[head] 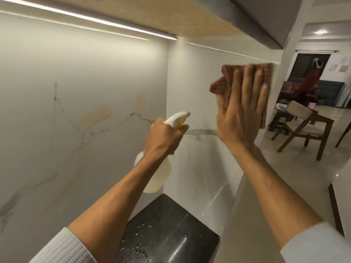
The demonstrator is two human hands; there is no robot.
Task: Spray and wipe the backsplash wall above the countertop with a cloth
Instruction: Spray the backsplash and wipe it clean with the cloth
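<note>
The white marble backsplash wall (85, 103) with grey and tan veins meets a side panel (191, 88) at a corner. My right hand (245, 109) presses a folded reddish-brown cloth (224, 82) flat against the side panel, high up near its outer edge, fingers straight and spread. My left hand (165, 135) grips the neck of a translucent spray bottle (155, 177) holding pale yellowish liquid. Its white nozzle (179, 116) points toward the corner. The black countertop (169, 230) below is wet with drops.
An upper cabinet with an LED strip (91, 19) hangs close overhead. Right of the panel opens a room with a wooden chair (305, 130), a low table and another person far back (311, 80). A pale counter edge (252, 215) runs under my right forearm.
</note>
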